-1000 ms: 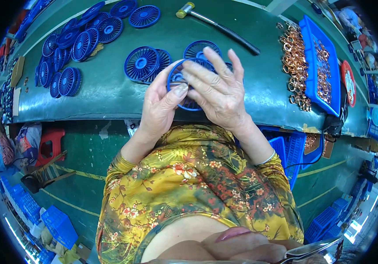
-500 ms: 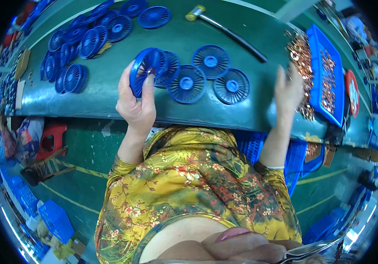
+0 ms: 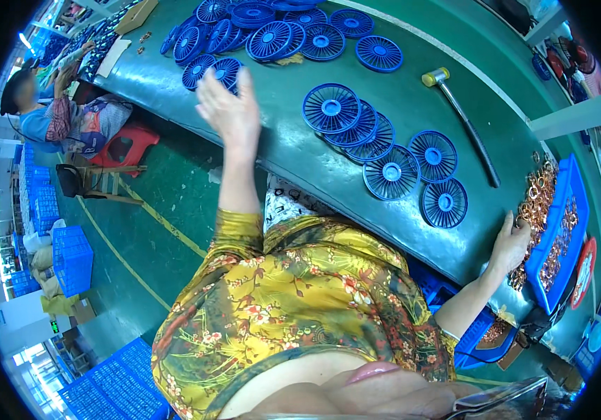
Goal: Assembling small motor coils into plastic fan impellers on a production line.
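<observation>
My left hand (image 3: 229,112) is raised with its fingers spread and holds nothing. It is nearest to the front of a heap of blue round spoked plastic covers (image 3: 270,40), partly hiding one of them. My right hand (image 3: 510,246) is at the near edge of a pile of copper-coloured metal rings (image 3: 540,192). Its fingers are curled in by the rings, and what they pinch is too small to tell. Between my hands lies a row of similar covers, some overlapping; a spoked cover (image 3: 330,108) rests on top at its left end.
A mallet (image 3: 463,115) with a yellow-tipped head lies beyond the row on the green table (image 3: 286,126). A blue tray (image 3: 540,269) of rings stands right of the pile. A co-worker (image 3: 41,115) sits at the far left, near a red stool (image 3: 127,145).
My left hand has let go of the spoked cover, now lying on the row, and moved left towards the heap. My right hand has reached the rings. The view has turned left.
</observation>
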Motion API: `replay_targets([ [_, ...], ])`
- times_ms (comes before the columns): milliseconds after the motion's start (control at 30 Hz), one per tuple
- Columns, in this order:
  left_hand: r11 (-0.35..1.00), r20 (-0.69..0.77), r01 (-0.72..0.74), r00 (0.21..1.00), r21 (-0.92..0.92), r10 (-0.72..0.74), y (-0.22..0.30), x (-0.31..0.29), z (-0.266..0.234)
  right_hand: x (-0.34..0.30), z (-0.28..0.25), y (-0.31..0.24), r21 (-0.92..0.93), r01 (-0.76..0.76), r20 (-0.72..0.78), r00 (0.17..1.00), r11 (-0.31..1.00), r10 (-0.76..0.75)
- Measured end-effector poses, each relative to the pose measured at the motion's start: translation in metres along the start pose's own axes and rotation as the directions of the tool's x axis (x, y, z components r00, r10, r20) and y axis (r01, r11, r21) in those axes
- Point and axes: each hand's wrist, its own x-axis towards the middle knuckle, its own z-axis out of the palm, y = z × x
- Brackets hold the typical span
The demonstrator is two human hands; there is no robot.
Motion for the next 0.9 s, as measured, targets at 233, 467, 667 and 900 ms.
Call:
replay_targets([
  [233,0.943,0.125,0.144,0.974,0.3,-0.189,-0.045,0.021,0.02,-0.001,0.006,0.006,0.025,0.111,0.027,0.993,0.994,-0.112],
  [467,0.992,-0.029,-0.038,0.999,0.123,0.042,-0.035,0.023,0.015,-0.026,-0.011,-0.042,0.626,0.04,0.02,0.998,0.779,-0.067],
  [667,0.988,0.005,-0.012,1.0,0.151,0.011,-0.042,0.03,0.017,-0.042,-0.028,-0.061,0.78,0.086,0.005,0.99,0.62,-0.143],
  [900,0.952,-0.181,-0.294,0.944,-0.083,0.276,-0.042,0.029,0.013,-0.051,-0.03,-0.064,0.809,0.203,-0.082,0.968,0.552,-0.237],
])
